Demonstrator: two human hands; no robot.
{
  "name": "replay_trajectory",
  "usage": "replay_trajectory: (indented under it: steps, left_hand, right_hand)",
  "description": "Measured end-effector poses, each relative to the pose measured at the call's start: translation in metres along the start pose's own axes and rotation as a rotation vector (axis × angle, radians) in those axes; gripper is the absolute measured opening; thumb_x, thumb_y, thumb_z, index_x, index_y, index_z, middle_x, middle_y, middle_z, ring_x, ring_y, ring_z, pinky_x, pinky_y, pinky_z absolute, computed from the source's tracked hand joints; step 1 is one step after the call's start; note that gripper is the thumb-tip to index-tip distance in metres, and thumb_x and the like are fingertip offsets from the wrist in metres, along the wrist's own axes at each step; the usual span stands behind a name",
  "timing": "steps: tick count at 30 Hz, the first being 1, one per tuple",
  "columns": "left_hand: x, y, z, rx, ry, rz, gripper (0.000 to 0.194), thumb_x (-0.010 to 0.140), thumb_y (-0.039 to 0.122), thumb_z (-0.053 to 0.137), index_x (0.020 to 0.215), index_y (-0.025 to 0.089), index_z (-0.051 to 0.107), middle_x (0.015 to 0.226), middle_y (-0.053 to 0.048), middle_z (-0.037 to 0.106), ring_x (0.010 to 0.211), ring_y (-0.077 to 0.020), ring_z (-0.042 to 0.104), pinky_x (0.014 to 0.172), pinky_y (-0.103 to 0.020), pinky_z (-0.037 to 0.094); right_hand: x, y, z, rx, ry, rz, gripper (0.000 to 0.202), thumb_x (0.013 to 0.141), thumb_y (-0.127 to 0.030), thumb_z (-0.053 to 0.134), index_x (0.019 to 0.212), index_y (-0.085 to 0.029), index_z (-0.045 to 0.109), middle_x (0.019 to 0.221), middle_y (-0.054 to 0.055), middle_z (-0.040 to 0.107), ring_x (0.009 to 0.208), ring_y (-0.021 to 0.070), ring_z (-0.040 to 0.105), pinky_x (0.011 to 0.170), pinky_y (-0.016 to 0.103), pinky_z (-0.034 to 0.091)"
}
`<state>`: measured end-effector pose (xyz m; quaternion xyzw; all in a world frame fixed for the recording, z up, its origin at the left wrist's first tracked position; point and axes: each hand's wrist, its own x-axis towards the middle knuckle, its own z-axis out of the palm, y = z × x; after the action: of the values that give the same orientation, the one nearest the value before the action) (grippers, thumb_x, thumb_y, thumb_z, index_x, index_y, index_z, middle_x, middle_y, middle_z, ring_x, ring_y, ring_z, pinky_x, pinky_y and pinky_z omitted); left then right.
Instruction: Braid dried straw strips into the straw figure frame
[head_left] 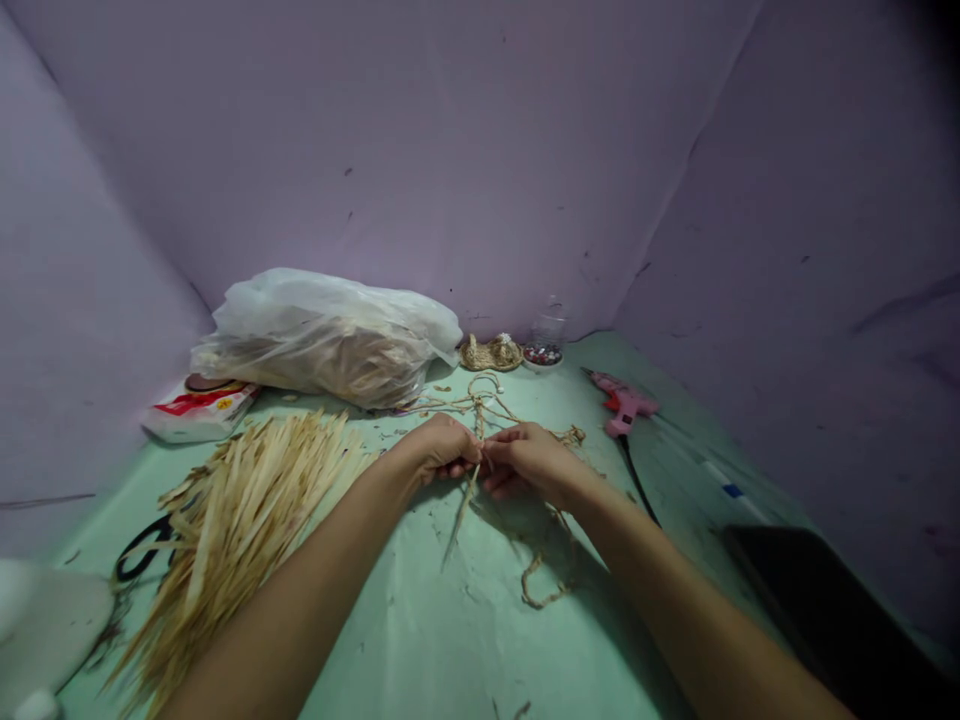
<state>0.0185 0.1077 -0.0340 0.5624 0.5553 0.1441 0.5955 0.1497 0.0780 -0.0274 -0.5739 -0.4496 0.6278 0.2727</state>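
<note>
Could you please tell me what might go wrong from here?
The twisted cord could loosen if the left hand or right hand, which meet at it, slips. The loose loop of cord beside the right forearm might snag on it. The pink glue gun might burn someone if hot; I cannot tell whether it is.

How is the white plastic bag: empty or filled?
Filled, at least partly: the plastic bag bulges, and brownish material shows through its side. Whether its mouth is open, I cannot tell.
</note>
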Motion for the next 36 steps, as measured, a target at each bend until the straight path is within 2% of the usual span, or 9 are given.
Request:
replay_trajectory:
  steps: [5, 8, 13, 18, 21, 25, 29, 33, 36]
  left_hand:
    - [-0.003, 0.003, 0.004, 0.142, 0.093, -0.006, 0.003, 0.05, 0.011, 0.051, 0.047, 0.012, 0.051, 0.035, 0.003, 0.041, 0.031, -0.0059, 0.034, 0.032, -0.018, 0.021]
    - [-0.005, 0.007, 0.006, 0.28, 0.143, -0.004, 0.006, 0.05, 0.01, 0.05, 0.045, 0.012, 0.051, 0.034, 0.002, 0.042, 0.032, -0.007, 0.035, 0.034, -0.019, 0.026]
    - [-0.018, 0.015, 0.003, 0.534, 0.187, 0.02, 0.005, 0.054, 0.017, 0.054, 0.05, 0.014, 0.056, 0.041, 0.0, 0.049, 0.041, -0.0108, 0.043, 0.041, -0.021, 0.031]
    - [-0.037, 0.025, 0.022, 0.76, 0.289, 0.07, 0.012, 0.053, 0.028, 0.06, 0.056, 0.016, 0.059, 0.049, -0.004, 0.052, 0.057, -0.0171, 0.052, 0.049, -0.022, 0.031]
    - [-0.043, 0.027, 0.031, 0.815, 0.308, 0.121, 0.009, 0.053, 0.026, 0.06, 0.054, 0.017, 0.058, 0.049, -0.005, 0.051, 0.061, -0.0192, 0.053, 0.051, -0.023, 0.032]
    - [-0.045, 0.028, 0.016, 0.721, 0.161, 0.114, 0.01, 0.058, 0.023, 0.056, 0.053, 0.015, 0.058, 0.046, -0.004, 0.051, 0.047, -0.0146, 0.05, 0.046, -0.022, 0.032]
    - [-0.036, 0.026, -0.003, 0.482, 0.227, 0.063, 0.015, 0.061, 0.024, 0.052, 0.062, 0.012, 0.062, 0.046, -0.003, 0.052, 0.04, -0.0119, 0.046, 0.041, -0.022, 0.031]
    - [-0.024, 0.018, 0.0, 0.298, 0.088, -0.012, 0.015, 0.059, 0.015, 0.051, 0.067, 0.012, 0.064, 0.041, 0.002, 0.046, 0.037, -0.0086, 0.04, 0.038, -0.02, 0.028]
    - [-0.016, 0.011, 0.001, 0.248, 0.071, -0.045, 0.01, 0.057, 0.013, 0.052, 0.06, 0.011, 0.061, 0.039, 0.003, 0.045, 0.034, -0.0065, 0.036, 0.036, -0.019, 0.025]
  right_hand:
    - [0.009, 0.009, 0.001, -0.06, 0.085, -0.063, 0.011, 0.062, -0.009, 0.052, 0.054, -0.014, 0.049, 0.039, -0.005, 0.048, 0.032, 0.0059, 0.042, 0.034, 0.017, 0.038]
    - [0.011, 0.011, -0.003, -0.109, 0.077, -0.072, 0.011, 0.062, -0.008, 0.051, 0.053, -0.015, 0.049, 0.037, -0.006, 0.047, 0.03, 0.0062, 0.041, 0.033, 0.017, 0.037]
    - [0.011, 0.011, -0.003, -0.037, 0.038, -0.039, 0.009, 0.063, -0.012, 0.051, 0.055, -0.015, 0.048, 0.04, -0.005, 0.05, 0.032, 0.0047, 0.042, 0.032, 0.015, 0.032]
    - [0.013, 0.015, -0.004, -0.023, -0.003, -0.064, 0.007, 0.061, -0.013, 0.047, 0.055, -0.015, 0.05, 0.035, -0.005, 0.048, 0.027, 0.0038, 0.034, 0.027, 0.015, 0.019]
    - [0.014, 0.017, -0.005, 0.001, -0.002, -0.08, 0.007, 0.057, -0.012, 0.046, 0.053, -0.015, 0.05, 0.033, -0.005, 0.046, 0.027, 0.0037, 0.033, 0.028, 0.015, 0.018]
    - [0.013, 0.019, -0.006, -0.009, 0.015, -0.064, 0.006, 0.059, -0.015, 0.047, 0.054, -0.015, 0.051, 0.031, -0.007, 0.039, 0.025, 0.0031, 0.028, 0.028, 0.016, 0.016]
    - [0.015, 0.023, -0.008, 0.02, -0.023, -0.099, 0.009, 0.062, -0.019, 0.05, 0.055, -0.014, 0.05, 0.034, -0.007, 0.039, 0.028, 0.0025, 0.027, 0.029, 0.015, 0.016]
    - [0.017, 0.025, -0.008, 0.035, -0.038, -0.108, 0.006, 0.064, -0.019, 0.051, 0.059, -0.015, 0.051, 0.041, -0.006, 0.045, 0.03, 0.0021, 0.03, 0.03, 0.014, 0.018]
    - [0.018, 0.026, -0.01, 0.045, -0.077, -0.11, 0.004, 0.064, -0.018, 0.053, 0.062, -0.015, 0.052, 0.045, -0.005, 0.05, 0.032, 0.002, 0.033, 0.031, 0.013, 0.022]
